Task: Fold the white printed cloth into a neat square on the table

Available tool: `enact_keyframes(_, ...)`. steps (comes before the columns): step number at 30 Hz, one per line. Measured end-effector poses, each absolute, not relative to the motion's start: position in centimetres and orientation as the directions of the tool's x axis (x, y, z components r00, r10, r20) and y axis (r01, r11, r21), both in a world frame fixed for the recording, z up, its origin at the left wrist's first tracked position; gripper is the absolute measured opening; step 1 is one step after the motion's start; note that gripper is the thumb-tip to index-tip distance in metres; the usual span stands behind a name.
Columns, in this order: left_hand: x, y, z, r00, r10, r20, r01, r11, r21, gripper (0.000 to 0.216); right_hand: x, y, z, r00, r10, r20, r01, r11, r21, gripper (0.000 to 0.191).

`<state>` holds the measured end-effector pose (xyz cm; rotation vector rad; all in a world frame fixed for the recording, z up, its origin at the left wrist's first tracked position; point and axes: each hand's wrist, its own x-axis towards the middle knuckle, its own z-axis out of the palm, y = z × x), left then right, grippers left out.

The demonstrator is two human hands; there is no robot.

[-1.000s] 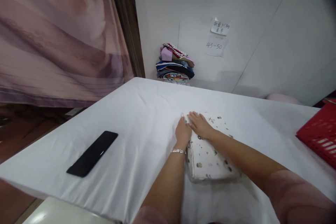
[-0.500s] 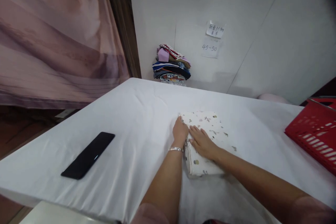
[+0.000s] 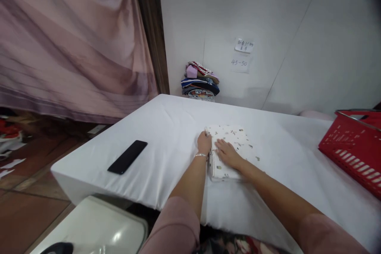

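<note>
A folded white cloth (image 3: 238,139) with small printed motifs lies as a flat, layered rectangle on the white-covered table (image 3: 175,123). At its left edge is my left hand (image 3: 204,143), a bracelet on the wrist. The fingers curl around the folded edge and their tips are partly hidden. My right hand (image 3: 228,154) rests flat on top of the cloth, its fingers stretched out toward the left edge.
A black phone-like slab (image 3: 127,157) lies on the left of the table. On the right stands a red basket (image 3: 345,139). Beyond the far edge is a pile of folded fabrics (image 3: 200,83) by the wall. A white stool-like surface (image 3: 98,222) sits low at front left.
The camera view has shifted back, showing more floor and the table's front edge. Both hands stay in nearly the same place on the folded cloth.
</note>
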<state>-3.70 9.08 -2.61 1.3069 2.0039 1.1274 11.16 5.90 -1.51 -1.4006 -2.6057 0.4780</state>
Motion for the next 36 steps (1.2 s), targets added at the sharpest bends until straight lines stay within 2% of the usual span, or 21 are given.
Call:
enact_keyframes(3, -4.2, 8.0, -2.3, -0.427, 0.904, -0.005, 0.484, 0.233, 0.843, 0.031, 14.7, 4.8, -1.5, -0.43, 0.898, 0.089, 0.828, 0.432, -0.358, 0.053)
enact_keyframes(6, -4.4, 5.8, -2.1, -0.399, 0.916, -0.048, 0.471, 0.249, 0.846, 0.048, 19.7, 3.3, -2.7, -0.207, 0.955, 0.211, 0.873, 0.278, -0.401, 0.052)
enact_keyframes(9, -3.9, 3.1, -1.9, -0.367, 0.926, -0.094, 0.453, 0.266, 0.851, 0.058, 23.5, 1.6, -4.2, -0.016, 0.983, 0.183, 0.822, 0.117, -0.557, 0.058)
enact_keyframes(11, -3.4, 1.5, -1.7, -0.357, 0.928, -0.108, 0.455, 0.274, 0.847, 0.059, 24.5, 0.7, -4.7, 0.035, 0.989, 0.141, 0.763, 0.064, -0.643, 0.062)
enact_keyframes(17, -2.8, -1.0, -0.8, -0.318, 0.943, -0.102, 0.512, 0.262, 0.818, 0.043, 24.2, 0.8, -5.3, 0.052, 0.983, 0.175, 0.685, 0.093, -0.723, 0.061)
enact_keyframes(21, -0.3, -2.3, -1.1, -0.321, 0.937, -0.138, 0.433, 0.274, 0.859, 0.045, 27.4, 3.6, -5.1, 0.021, 0.967, 0.255, 0.631, 0.185, -0.753, 0.055)
enact_keyframes(23, 2.8, -3.7, -1.8, -0.237, 0.951, -0.2, 0.327, 0.272, 0.905, 0.051, 30.1, 5.5, -3.9, 0.05, 0.962, 0.269, 0.663, 0.17, -0.729, 0.054)
enact_keyframes(27, 9.6, -7.4, -3.2, 0.217, 0.923, -0.317, 0.161, 0.287, 0.944, 0.063, 35.2, 8.5, -0.6, 0.219, 0.884, 0.413, 0.827, 0.056, -0.56, 0.045)
enact_keyframes(29, 11.0, -8.4, -3.2, 0.331, 0.909, -0.254, 0.195, 0.198, 0.961, 0.052, 36.0, 8.5, 0.3, 0.245, 0.869, 0.429, 0.851, 0.019, -0.525, 0.045)
enact_keyframes(30, 11.0, -8.4, -3.0, 0.335, 0.924, -0.185, 0.247, 0.104, 0.964, 0.042, 36.0, 8.1, 0.5, 0.231, 0.876, 0.422, 0.843, 0.036, -0.537, 0.045)
enact_keyframes(33, 8.3, -6.8, -2.0, 0.157, 0.982, 0.104, 0.482, -0.168, 0.86, 0.023, 34.4, 4.8, -0.5, 0.133, 0.911, 0.391, 0.764, 0.157, -0.626, 0.041)
enact_keyframes(36, 4.4, -4.2, -1.2, 0.023, 0.935, 0.355, 0.643, -0.285, 0.711, 0.026, 32.5, 0.2, -2.6, 0.069, 0.916, 0.395, 0.714, 0.231, -0.661, 0.036)
